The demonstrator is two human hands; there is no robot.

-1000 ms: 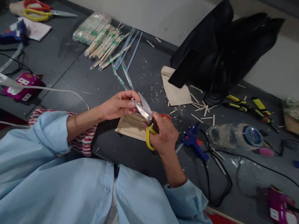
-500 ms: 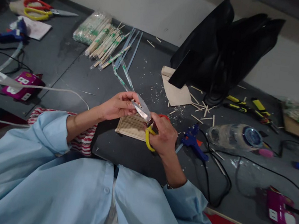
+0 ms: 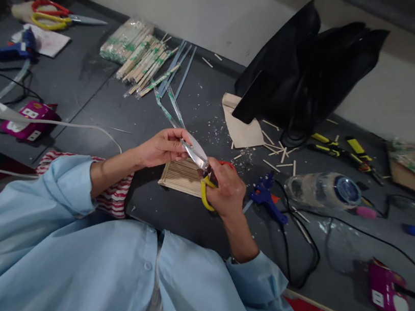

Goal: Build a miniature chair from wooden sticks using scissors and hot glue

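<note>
My right hand (image 3: 227,189) is closed round the red and yellow handles of a pair of scissors (image 3: 200,157), whose blades point up and left. At the blade tips, my left hand (image 3: 168,146) has its fingers pinched together; what lies between them is hidden or too small to make out. Beneath both hands, a flat panel of thin wooden sticks (image 3: 179,178) lies on the dark table, partly covered by the scissors and the right hand. Just beyond the left fingers are crumpled clear wrappers with green print (image 3: 167,113).
Bundled wrapped chopsticks (image 3: 143,61) lie at the back. A blue glue gun (image 3: 267,197) with a black cord rests right of my hand, near a plastic bottle (image 3: 322,189). Behind stands a black bag (image 3: 308,72), with cut stick pieces (image 3: 284,153) before it. Other scissors (image 3: 62,17) lie far left.
The view has shifted very slightly. Both hands keep almost the same place and hold, with the scissor blades still at the left fingertips.
</note>
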